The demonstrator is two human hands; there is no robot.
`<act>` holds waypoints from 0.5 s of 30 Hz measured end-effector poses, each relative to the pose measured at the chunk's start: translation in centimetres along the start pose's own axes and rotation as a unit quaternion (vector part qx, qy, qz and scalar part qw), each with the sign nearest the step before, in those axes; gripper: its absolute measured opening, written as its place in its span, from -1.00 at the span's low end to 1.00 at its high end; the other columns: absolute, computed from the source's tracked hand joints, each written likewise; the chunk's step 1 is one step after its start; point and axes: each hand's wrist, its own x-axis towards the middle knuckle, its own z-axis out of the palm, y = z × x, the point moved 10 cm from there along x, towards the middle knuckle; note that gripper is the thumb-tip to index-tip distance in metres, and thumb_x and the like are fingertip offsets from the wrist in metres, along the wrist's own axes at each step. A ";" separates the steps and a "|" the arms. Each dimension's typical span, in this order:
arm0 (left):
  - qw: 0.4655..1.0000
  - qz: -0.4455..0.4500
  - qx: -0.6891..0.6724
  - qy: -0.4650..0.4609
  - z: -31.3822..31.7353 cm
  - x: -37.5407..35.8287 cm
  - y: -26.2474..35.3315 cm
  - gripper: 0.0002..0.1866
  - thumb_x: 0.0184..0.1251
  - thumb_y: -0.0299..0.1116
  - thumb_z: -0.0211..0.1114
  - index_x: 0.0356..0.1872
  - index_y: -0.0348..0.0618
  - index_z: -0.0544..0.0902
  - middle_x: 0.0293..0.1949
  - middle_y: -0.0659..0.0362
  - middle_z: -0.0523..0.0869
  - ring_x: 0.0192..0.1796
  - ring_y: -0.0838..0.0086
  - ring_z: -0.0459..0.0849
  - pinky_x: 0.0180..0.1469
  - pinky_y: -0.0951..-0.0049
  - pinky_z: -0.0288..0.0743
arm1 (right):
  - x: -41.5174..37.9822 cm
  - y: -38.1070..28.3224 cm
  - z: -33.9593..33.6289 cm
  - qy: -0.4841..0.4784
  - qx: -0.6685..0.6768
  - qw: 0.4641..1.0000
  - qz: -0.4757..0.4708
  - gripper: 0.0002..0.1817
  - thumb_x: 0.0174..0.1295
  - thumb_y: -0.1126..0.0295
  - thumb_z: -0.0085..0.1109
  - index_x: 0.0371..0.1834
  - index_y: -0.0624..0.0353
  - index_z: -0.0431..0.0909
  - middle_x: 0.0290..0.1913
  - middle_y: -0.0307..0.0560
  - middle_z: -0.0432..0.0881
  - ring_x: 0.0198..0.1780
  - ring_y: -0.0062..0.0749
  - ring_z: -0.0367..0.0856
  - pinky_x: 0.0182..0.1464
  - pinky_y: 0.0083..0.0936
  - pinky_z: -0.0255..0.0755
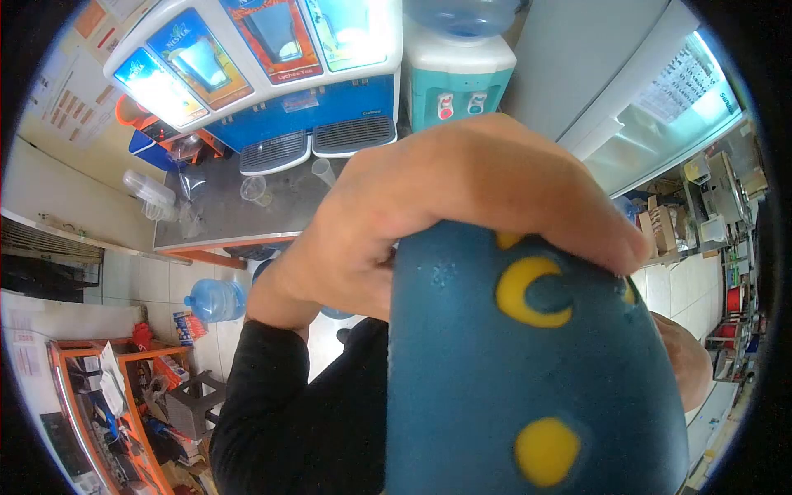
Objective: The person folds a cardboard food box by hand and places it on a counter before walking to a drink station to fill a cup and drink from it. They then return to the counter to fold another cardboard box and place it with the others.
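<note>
Very close to the camera, a dark blue object (462,363) with a yellow crescent and a yellow dot fills the lower centre and right of the view. My left hand (462,177) comes from the left in a black sleeve and wraps over the top of this object, its fingers bent down at the top right. Part of my right hand (685,363) shows beyond the object's right edge; its fingers are hidden behind the object.
A drink dispenser (301,95) and clear plastic cups (256,190) stand on a dark counter (214,216). Beside them is a teal water dispenser (458,87), then a fridge (577,66). A large water bottle (216,300) and an orange shelf (78,351) are at the left.
</note>
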 end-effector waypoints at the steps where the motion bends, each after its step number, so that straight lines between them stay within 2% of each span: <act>1: 1.000 0.001 0.000 0.000 0.0 0.1 0.1 -0.58 0.33 -0.27 0.46 0.08 -0.37 0.69 0.01 -0.10 0.79 0.01 0.15 0.79 0.09 0.25 0.60 | 0.0 0.1 0.0 0.000 -0.001 1.000 0.000 0.03 -0.03 -0.28 0.52 0.45 0.12 0.44 0.37 0.30 0.50 -0.07 -0.07 0.75 -0.06 -0.32 0.65; 4: 1.000 -0.011 -0.026 0.005 -0.3 0.2 0.1 -0.60 0.32 -0.28 0.46 0.06 -0.36 0.69 0.00 -0.12 0.79 -0.02 0.15 0.80 0.06 0.25 0.63 | 0.0 0.1 -0.2 0.005 -0.006 1.000 -0.005 0.03 -0.03 -0.28 0.52 0.45 0.12 0.45 0.37 0.29 0.50 -0.07 -0.09 0.75 -0.07 -0.33 0.64; 9: 1.000 -0.026 -0.010 -0.004 -0.3 0.1 -0.1 -0.63 0.35 -0.25 0.43 0.07 -0.26 0.65 0.02 -0.20 0.75 -0.04 0.10 0.80 0.02 0.25 0.67 | 0.0 0.5 0.1 -0.021 -0.006 1.000 0.010 0.02 -0.02 -0.27 0.52 0.45 0.11 0.45 0.38 0.29 0.48 -0.01 -0.07 0.74 -0.02 -0.33 0.64; 15: 0.999 -0.049 0.006 -0.014 -0.2 -0.1 -0.5 -0.66 0.39 -0.22 0.39 0.08 -0.13 0.61 0.05 -0.30 0.70 -0.06 0.05 0.80 -0.03 0.24 0.72 | 0.2 0.7 -0.2 -0.009 -0.011 1.000 0.000 0.02 -0.01 -0.26 0.51 0.47 0.11 0.43 0.39 0.28 0.47 0.00 -0.03 0.74 0.02 -0.27 0.63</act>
